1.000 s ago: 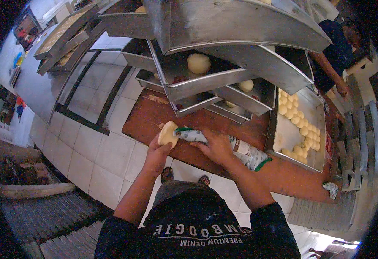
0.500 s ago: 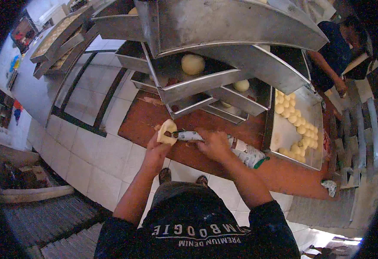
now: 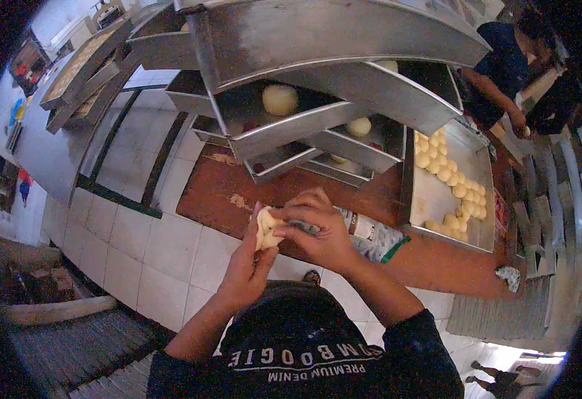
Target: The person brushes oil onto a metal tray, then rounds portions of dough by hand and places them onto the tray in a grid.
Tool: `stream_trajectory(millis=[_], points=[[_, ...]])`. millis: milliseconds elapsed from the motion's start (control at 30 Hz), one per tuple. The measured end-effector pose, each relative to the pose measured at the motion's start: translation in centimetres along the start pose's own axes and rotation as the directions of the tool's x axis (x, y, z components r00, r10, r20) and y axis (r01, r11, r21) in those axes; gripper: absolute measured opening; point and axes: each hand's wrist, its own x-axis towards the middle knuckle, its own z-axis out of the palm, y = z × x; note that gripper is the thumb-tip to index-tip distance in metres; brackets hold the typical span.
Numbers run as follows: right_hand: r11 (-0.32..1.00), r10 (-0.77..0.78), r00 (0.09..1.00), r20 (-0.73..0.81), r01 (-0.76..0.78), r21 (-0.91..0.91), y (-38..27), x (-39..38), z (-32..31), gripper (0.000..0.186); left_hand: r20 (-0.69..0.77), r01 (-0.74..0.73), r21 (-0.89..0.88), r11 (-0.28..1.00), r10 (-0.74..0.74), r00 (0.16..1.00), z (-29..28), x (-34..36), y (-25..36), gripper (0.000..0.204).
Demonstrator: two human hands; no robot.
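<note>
Dough (image 3: pixel 266 229), a pale, flattened piece folded at its edges, sits upright in the cupped left hand (image 3: pixel 251 256) of a person standing at a reddish-brown counter (image 3: pixel 237 183), held just above the counter's near edge and close to the chest. The left hand is raised with its palm turned toward the right, fingers curled around the back of the dough and thumb pressed to its rim, so the grip is closed on the piece. The right hand (image 3: pixel 317 229) comes across from the other side, knuckles up and fingers bent down over the dough's face; it also clasps a plastic piping bag (image 3: pixel 374 236) whose printed, green-ended body trails out to the right over the counter. The bag's tip is hidden under the fingers, so whether it touches the dough cannot be told. Both forearms rise from dark sleeves at the lower edge. Behind the hands, a rack of tilted metal trays (image 3: pixel 284 130) fans outward, two of them each carrying a round dough ball (image 3: pixel 280 100). To the right, a flat steel tray (image 3: pixel 437 199) holds rows of small dough rounds (image 3: pixel 447 174). At the far right, another person in a dark blue shirt (image 3: pixel 497 66) works apart at the counter's end.
</note>
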Motion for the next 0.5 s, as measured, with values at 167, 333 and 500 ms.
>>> stream_trajectory(millis=[167,333,500], points=[[0.986,0.166,0.986,0.02,-0.167,0.008,-2.1,-2.2,-0.7,0.036,-0.052,0.093,-0.455,0.885,-0.131,0.99,1.2,1.8,0.5,0.036],[0.818,-0.254,0.967,0.003,0.216,-0.533,-3.7,-3.9,-1.6,0.031,0.108,0.333,-0.565,0.755,-0.332,0.937,1.8,2.7,0.2,0.036],[0.953,0.082,0.989,-0.12,-0.113,-0.281,-3.5,-4.2,-2.4,0.021,0.132,0.259,-0.352,0.899,-0.227,0.965,2.9,2.0,-0.6,0.039]])
